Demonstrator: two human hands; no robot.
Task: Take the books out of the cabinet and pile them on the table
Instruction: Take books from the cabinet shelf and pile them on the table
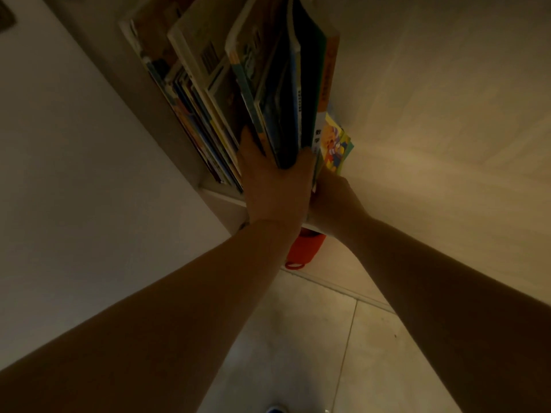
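Note:
A row of thin, colourful books (208, 93) stands upright on a cabinet shelf (220, 196) above me. My left hand (274, 186) grips the bottom of a thick bunch of books (277, 93) at the right end of the row, fingers wrapped around their lower edges. My right hand (334, 201) is pressed against the same bunch from the right and below; its fingers are hidden behind the books. A yellow picture book (334, 144) sticks out on the right side of the bunch. The scene is dim.
A pale wooden cabinet side panel (432, 114) stands on the right. A white wall (59, 174) is on the left. A red object (304, 248) hangs under the shelf. Tiled floor (298, 338) lies below.

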